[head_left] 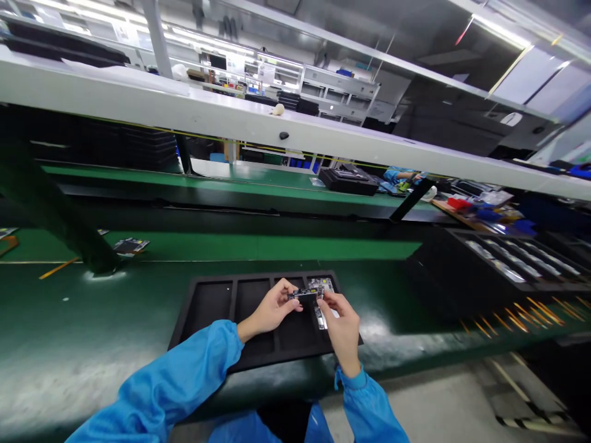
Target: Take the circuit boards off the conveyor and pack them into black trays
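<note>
My left hand (272, 307) and my right hand (340, 323) both pinch a small dark circuit board (305, 295), held just above a black compartment tray (207, 301) on the green bench. Each hand's fingers are closed on one end of the board. Another board (322, 287) lies in the tray's rightmost slot, right under my hands. The tray's other slots look bare. Blue sleeves cover both my forearms.
A stack of black trays (498, 264) with long parts stands at the right. A small board (130, 245) lies on the green belt at the left, beside a dark post (69, 227). A white shelf (231, 117) runs overhead. Another person's blue sleeve (397, 175) shows far back.
</note>
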`<state>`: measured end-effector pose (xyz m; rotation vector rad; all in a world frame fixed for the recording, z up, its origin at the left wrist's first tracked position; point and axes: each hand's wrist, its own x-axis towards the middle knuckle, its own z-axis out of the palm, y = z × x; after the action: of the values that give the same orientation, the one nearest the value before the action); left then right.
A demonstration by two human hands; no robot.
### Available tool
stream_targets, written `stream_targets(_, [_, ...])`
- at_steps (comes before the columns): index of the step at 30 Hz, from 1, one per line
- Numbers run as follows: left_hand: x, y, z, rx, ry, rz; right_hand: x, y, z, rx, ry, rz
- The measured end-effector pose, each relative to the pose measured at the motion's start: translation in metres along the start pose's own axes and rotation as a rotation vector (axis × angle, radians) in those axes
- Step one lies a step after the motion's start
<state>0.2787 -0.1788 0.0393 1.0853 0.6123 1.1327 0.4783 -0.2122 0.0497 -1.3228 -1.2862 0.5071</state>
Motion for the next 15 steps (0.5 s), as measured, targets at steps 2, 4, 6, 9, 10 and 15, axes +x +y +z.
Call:
stream_targets(2, [0.0000,-0.0006,-0.0006,0.011,-0.006,0.002,-0.0007,-0.0003,-0.0015,-0.009,-0.009,-0.001])
stream_targets(4, [-0.0002,-0.0004,-0.0007,0.016,-0.021,0.004,-0.0010,-0.0006,-0.0034,-0.003,-0.029,0.008])
stream_targets(6, [-0.0007,0.0006,-0.0003,0.009,-0.046,0.002,-0.0004,-0.0008,-0.0057,0.019,-0.055,0.026])
stream_targets(9, [-0.0014,0.0026,-0.0005,0.010,-0.077,0.009,0.0008,-0.0007,-0.0089,0.055,-0.081,0.062])
stream_targets(10, [-0.0015,0.0031,-0.0011,0.031,-0.084,0.019,0.0010,-0.0008,-0.0096,0.063,-0.089,0.074])
stream_targets(15, [-0.0020,0.0005,-0.0050,0.211,-0.105,0.022,-0.0002,-0.0023,-0.0085,0.128,-0.160,0.162])
